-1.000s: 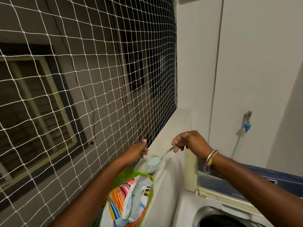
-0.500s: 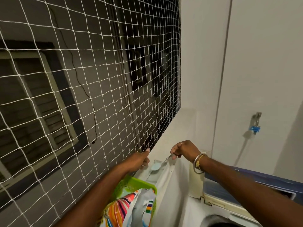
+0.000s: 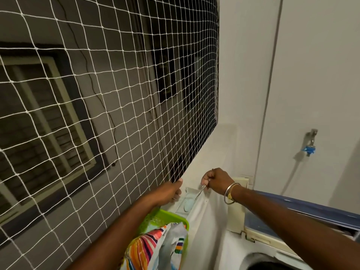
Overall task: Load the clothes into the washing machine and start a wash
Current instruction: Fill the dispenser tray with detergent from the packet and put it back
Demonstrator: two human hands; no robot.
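Spoon [image 3: 189, 203]: handle pinched in right hand [image 3: 218, 182], long axis toward 7 o'clock, bowl inside pouch [image 3: 202, 207]; left hand [image 3: 169, 191] grips the pouch edge. Washing machine [image 3: 259, 257] lies at 5 o'clock, nearer the right hand; clothes [image 3: 144, 250] at 6.

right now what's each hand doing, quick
Left hand: fingers curled beside the pale packet; whether it grips it cannot be told.
Right hand: closed, pinching the handle of the spoon.
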